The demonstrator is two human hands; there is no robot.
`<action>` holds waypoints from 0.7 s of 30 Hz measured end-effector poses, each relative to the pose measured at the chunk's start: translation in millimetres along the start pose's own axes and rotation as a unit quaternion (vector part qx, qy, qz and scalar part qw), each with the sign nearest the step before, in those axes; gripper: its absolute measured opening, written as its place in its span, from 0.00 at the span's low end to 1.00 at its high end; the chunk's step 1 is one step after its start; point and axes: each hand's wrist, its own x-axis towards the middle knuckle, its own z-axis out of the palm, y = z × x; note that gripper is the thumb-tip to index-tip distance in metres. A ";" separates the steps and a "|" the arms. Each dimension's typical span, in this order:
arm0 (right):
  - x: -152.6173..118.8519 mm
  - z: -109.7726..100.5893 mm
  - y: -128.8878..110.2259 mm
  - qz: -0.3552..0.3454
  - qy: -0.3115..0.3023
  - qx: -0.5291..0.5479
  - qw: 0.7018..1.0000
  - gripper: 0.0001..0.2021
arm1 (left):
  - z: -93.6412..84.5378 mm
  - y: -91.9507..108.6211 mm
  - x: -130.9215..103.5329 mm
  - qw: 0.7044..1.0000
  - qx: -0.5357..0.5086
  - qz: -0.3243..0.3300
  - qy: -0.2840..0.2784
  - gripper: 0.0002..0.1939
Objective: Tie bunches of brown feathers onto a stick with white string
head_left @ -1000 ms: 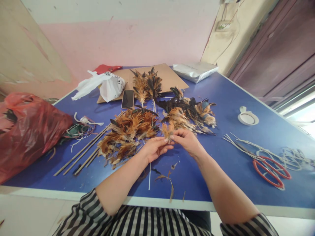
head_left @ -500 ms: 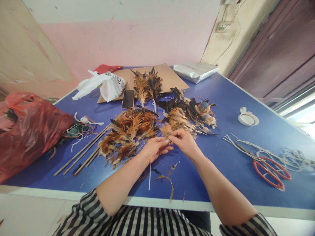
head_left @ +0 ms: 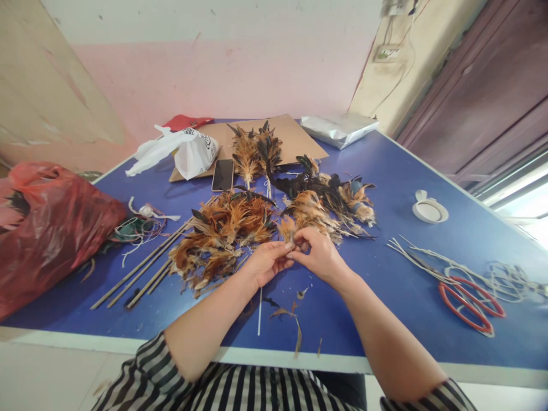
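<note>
Orange-brown feather tuft (head_left: 286,227), one, at three o'clock from the russet feather pile (head_left: 233,220), base pinched in the left hand (head_left: 270,260), right hand (head_left: 319,255) bent close, its grip indiscernible; presumably near-weightless, soft, crushable, best held by the stiffer quill ends
</note>
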 end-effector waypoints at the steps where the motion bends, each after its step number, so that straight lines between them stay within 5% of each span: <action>1: -0.2 0.8 -0.3 -0.001 0.003 -0.010 1.000 0.10 | -0.1 -0.8 0.0 1.000 0.004 -0.001 -0.002 0.05; 8: 3.0 -10.1 -0.2 0.052 -0.029 0.085 0.995 0.11 | 2.2 -1.1 -1.7 1.000 0.024 0.009 0.004 0.06; 10: 10.8 -23.8 7.8 0.107 0.007 0.120 0.987 0.13 | 3.3 0.1 -1.6 1.000 0.016 0.014 0.023 0.06; 14: 37.9 -55.9 37.0 0.195 0.130 0.032 0.971 0.15 | 2.6 2.0 0.5 0.999 -0.015 0.021 0.048 0.05; 21: 91.7 -58.7 69.3 0.229 0.078 -0.139 0.960 0.20 | -1.3 0.9 3.6 0.998 -0.047 0.032 0.036 0.04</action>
